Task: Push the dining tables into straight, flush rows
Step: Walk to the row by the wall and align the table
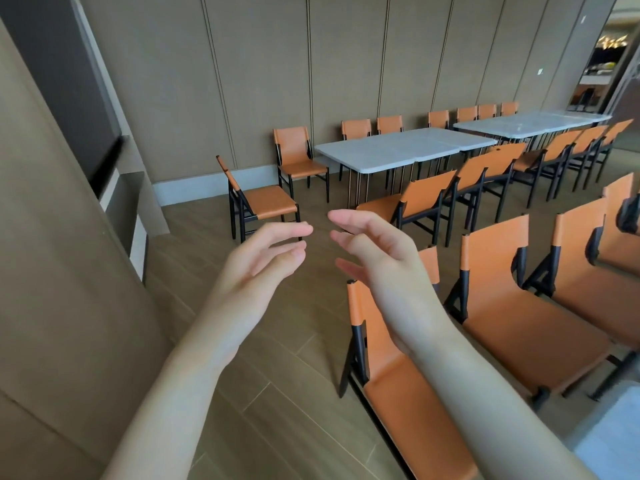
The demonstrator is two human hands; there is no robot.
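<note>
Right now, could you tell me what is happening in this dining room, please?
A person stands among orange chairs, with the left hand and the right hand raised in front, fingers relaxed, holding nothing. Neither touches a table. The nearer white table and the farther white table stand by the wall across the room, and their edges do not look lined up. Two chairs stand loose near the corner.
</note>
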